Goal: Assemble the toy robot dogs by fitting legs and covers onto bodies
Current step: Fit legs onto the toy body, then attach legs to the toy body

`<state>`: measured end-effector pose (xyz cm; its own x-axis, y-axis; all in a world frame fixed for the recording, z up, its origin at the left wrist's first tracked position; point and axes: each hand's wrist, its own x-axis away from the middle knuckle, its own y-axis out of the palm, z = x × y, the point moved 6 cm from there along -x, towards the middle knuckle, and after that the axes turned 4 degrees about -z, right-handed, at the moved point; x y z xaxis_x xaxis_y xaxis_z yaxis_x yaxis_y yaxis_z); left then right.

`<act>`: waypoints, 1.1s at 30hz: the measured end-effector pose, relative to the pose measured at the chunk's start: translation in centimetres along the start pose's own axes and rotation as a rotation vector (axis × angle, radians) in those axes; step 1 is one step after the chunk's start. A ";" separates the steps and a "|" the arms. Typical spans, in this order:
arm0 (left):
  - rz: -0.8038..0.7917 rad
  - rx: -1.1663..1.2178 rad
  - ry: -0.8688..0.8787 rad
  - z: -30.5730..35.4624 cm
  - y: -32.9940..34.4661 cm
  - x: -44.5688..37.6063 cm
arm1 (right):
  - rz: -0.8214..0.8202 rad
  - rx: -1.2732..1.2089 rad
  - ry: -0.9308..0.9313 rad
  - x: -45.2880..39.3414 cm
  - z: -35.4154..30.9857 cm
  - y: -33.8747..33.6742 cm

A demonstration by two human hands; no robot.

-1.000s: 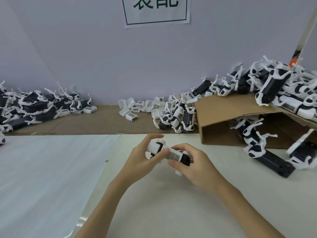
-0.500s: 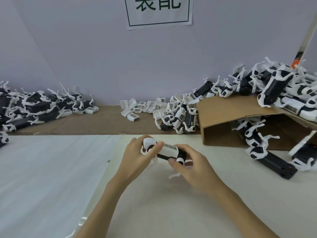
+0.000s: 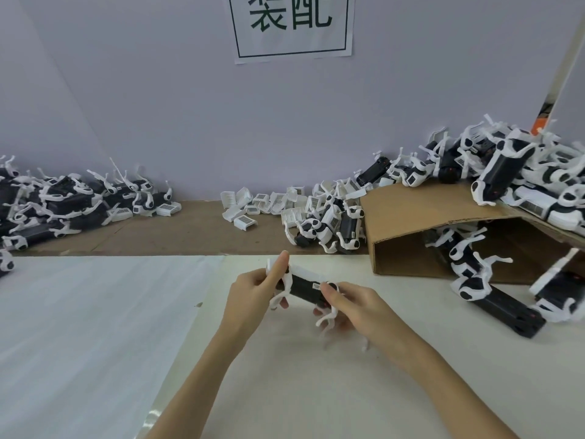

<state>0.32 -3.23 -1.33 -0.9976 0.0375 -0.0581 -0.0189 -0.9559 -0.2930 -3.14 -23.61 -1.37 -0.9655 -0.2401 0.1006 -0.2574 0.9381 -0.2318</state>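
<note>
Both hands hold one toy robot dog (image 3: 305, 288) up over the white counter (image 3: 95, 312).

Left hand (image 3: 253, 296) has its grip curled round the dog's left end, one finger pointing up by a white leg (image 3: 278, 296). Right hand (image 3: 354, 307) pinches the right end, where another white leg hangs down. More dogs are piled on the cardboard box (image 3: 408, 213) and far left, with loose white covers (image 3: 262, 204) between.
</note>
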 end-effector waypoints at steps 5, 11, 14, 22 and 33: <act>0.144 0.249 0.062 -0.3 -0.8 -0.3 | -0.051 -0.344 0.202 -1.0 0.4 -0.6; 0.216 0.258 0.138 -0.2 -1.8 -0.5 | 0.092 -1.109 -0.074 -4.2 -7.7 -11.6; 0.185 0.200 0.147 0.1 -1.4 -0.3 | 0.089 -1.397 -0.300 -4.7 -10.8 -15.6; 0.168 -0.037 0.124 -0.5 -1.3 -0.2 | -0.075 -1.211 -0.011 -7.3 -3.7 -3.8; 0.366 -0.529 -0.055 -2.2 -7.7 -3.0 | -0.267 -1.215 0.151 -15.1 -2.7 11.6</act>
<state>3.65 4.70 -0.99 -0.9357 -0.2916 -0.1987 0.3443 -0.6312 -0.6950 8.55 -8.42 -2.93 -0.8541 -0.5023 0.1349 -0.1647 0.5071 0.8460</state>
